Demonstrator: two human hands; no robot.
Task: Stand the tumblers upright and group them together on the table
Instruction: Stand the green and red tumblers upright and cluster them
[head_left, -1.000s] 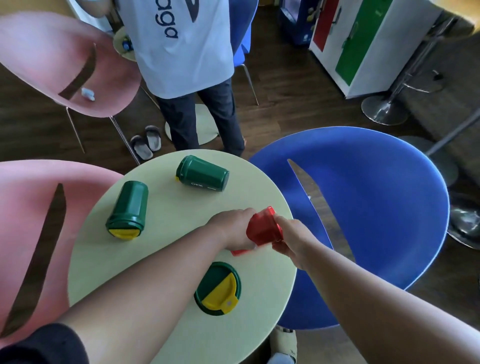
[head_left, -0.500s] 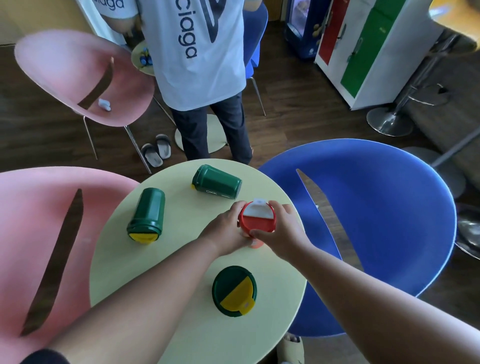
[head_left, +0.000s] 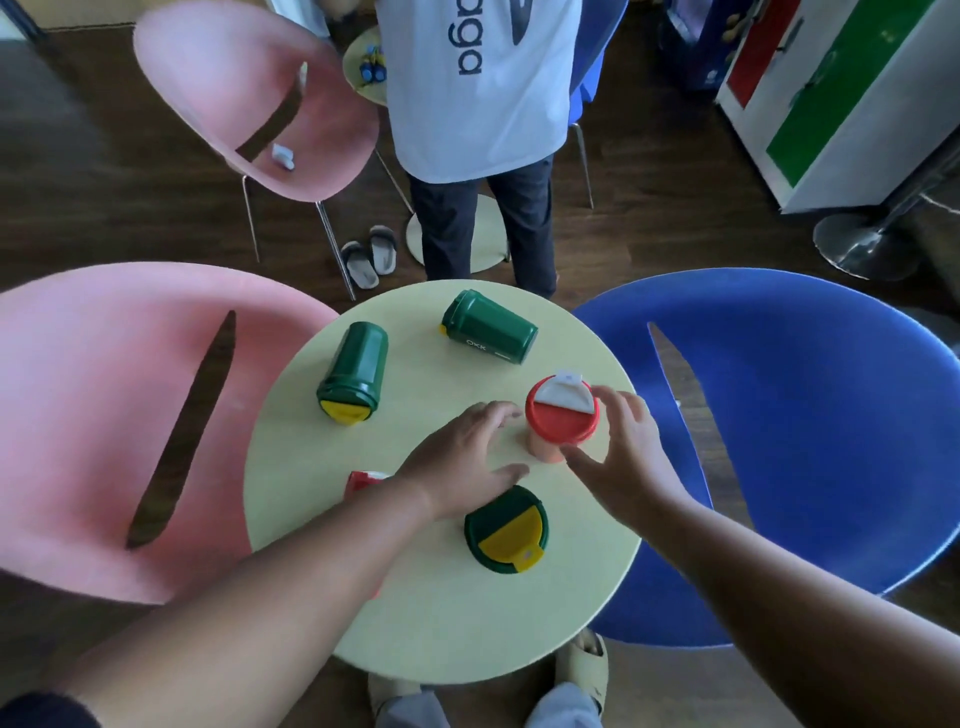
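A red tumbler (head_left: 561, 423) with a red and white lid stands upright near the right edge of the round pale-yellow table (head_left: 441, 623). My right hand (head_left: 626, 462) hovers just beside it, fingers spread, holding nothing. My left hand (head_left: 462, 462) is open to its left, over the table. A green tumbler with a yellow lid (head_left: 506, 530) stands upright below my left hand. Two green tumblers lie on their sides: one at the left (head_left: 355, 371), one at the back (head_left: 488, 332). Another red tumbler (head_left: 363, 480) is mostly hidden under my left forearm.
A pink chair (head_left: 104, 415) is left of the table and a blue chair (head_left: 805, 441) right of it. A person in a white shirt (head_left: 478, 88) stands just beyond the table's far edge. Another pink chair (head_left: 249, 98) and sandals (head_left: 369, 257) are behind.
The red tumbler went from held on its side to standing upright on the table. Both hands have let go of it and opened.
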